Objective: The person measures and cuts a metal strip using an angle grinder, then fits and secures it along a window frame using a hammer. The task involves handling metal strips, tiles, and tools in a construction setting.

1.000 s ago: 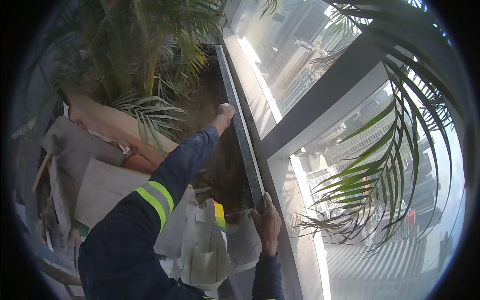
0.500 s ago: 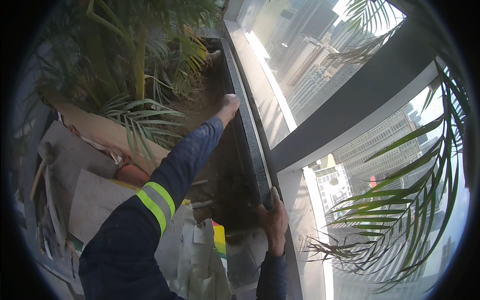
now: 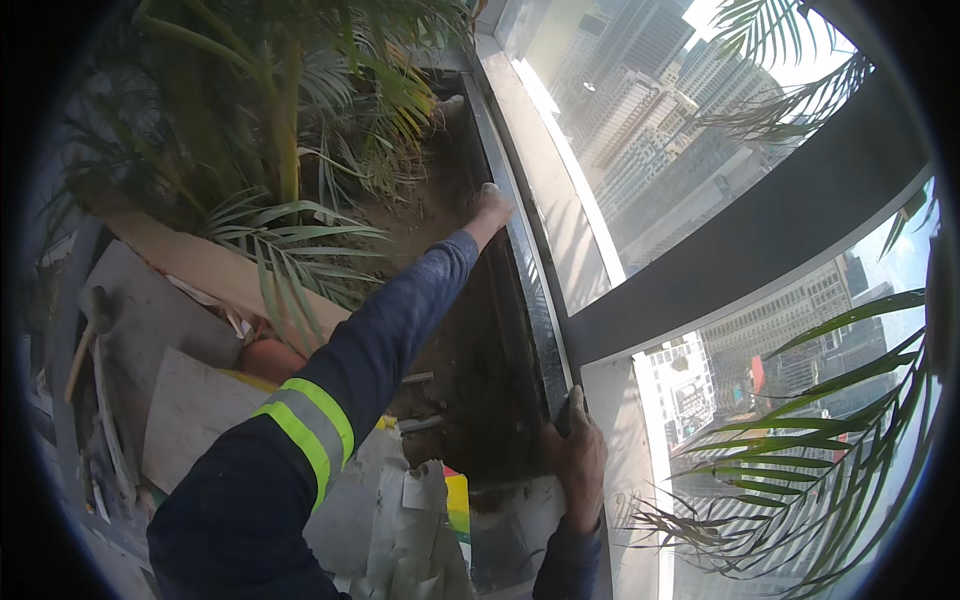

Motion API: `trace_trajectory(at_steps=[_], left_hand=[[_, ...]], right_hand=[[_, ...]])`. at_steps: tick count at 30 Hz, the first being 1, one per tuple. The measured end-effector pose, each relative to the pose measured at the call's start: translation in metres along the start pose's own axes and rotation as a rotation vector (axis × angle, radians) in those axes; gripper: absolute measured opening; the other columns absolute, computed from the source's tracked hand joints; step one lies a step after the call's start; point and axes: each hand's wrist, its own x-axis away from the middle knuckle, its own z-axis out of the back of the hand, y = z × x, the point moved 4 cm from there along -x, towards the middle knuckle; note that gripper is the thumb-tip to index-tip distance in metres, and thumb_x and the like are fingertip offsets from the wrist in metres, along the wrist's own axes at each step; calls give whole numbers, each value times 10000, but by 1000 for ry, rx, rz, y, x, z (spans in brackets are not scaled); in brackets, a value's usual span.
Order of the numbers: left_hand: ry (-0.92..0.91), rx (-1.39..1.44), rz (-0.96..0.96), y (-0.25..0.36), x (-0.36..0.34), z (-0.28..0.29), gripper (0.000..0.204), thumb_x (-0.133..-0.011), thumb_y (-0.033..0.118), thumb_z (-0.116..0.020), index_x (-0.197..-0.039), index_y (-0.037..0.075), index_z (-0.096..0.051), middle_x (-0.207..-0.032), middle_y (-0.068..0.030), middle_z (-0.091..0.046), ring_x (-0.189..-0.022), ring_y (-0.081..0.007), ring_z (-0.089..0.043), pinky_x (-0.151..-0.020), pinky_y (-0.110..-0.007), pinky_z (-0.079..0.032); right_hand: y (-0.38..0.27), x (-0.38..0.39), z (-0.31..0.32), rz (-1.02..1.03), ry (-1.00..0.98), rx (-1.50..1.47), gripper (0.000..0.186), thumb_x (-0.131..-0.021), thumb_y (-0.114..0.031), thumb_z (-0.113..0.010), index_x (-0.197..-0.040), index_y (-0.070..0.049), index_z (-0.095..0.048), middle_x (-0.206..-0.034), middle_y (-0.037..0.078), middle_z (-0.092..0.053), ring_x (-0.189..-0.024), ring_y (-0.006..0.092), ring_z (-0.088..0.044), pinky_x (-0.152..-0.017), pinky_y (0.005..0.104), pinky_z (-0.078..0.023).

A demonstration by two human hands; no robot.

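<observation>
Now left hand (image 3: pixel 490 207), right hand (image 3: pixel 582 462) and strip (image 3: pixel 541 325) appear farther right.

- A planting bed (image 3: pixel 468 350) beside large windows, seemingly high up in a city building: tall buildings (image 3: pixel 640 120) show beyond the window frame (image 3: pixel 740 240).
- Palms (image 3: pixel 289 150) stand near its dark stone edge (image 3: pixel 543 330).
- Signs of a work site: torn sheets (image 3: pixel 400 520), a wooden-handled tool (image 3: pixel 80 365), a sleeve (image 3: pixel 370 340) with a reflective band (image 3: pixel 308 432).
- Possibly an office tower; the dark picture rim hides the rest.
</observation>
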Motion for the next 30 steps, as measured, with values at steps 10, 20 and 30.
trace_trajectory(at_steps=[10, 20, 30], left_hand=[[-16, -63, 102, 9, -4, 2, 497, -843, 222, -658, -1249, -64, -679, -1341, -301, -653, -1273, -427, -633, -1084, -463, -514], [-333, 402, 200, -20, 141, -19, 458, -903, 127, -754, -1223, -128, -549, -1148, -228, -658, -996, -366, -726, -646, -509, -688], [-342, 400, 214, -15, 137, -18, 322, -985, 102, -665, -1149, -163, -582, -1072, -270, -685, -800, -377, -760, -579, -448, -690]], right_hand=[[3, -10, -14, -26, -56, 16, 809, -841, -301, -777, -1504, 39, -462, -1009, 286, -691, -867, 450, -714, -741, 521, -574], [19, 5, -40, -34, 27, 72, 734, -849, -363, -823, -1446, -31, -556, -1100, 232, -687, -944, 422, -714, -776, 489, -579], [17, 75, -24, 119, 349, 177, 358, -918, -167, -755, -1245, -43, -676, -1145, 151, -698, -981, 354, -703, -857, 441, -561]])
